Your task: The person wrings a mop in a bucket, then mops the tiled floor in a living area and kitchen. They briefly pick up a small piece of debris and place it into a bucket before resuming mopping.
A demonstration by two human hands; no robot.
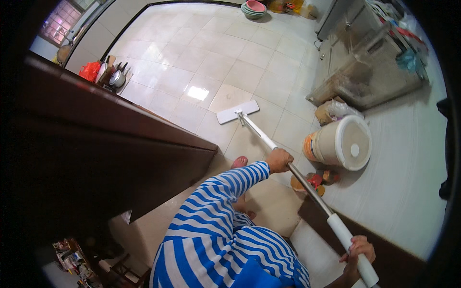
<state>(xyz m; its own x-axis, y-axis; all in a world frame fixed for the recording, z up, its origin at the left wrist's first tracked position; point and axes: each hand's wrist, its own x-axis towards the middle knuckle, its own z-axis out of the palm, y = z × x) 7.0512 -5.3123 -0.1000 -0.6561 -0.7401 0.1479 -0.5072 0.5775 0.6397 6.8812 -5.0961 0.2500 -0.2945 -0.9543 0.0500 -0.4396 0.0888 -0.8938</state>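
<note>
A flat mop (258,133) slants across the view, its white rectangular head (230,113) lying flat on the pale floor tiles. My left hand (279,161), at the end of a blue-and-white striped sleeve, is wrapped round the pole near the joint of its white lower part and metal middle. Lower right, my right hand (361,251) grips the white upper handle (340,230) close to its end. Part of my bare foot (239,162) shows beyond the left forearm.
A brown wooden door (120,129) stands at left, pots (117,79) past it. On the right are a large lidded bucket (354,143), jars (314,181) and a metal cabinet (355,62). Stacked basins (253,9) sit at the far wall.
</note>
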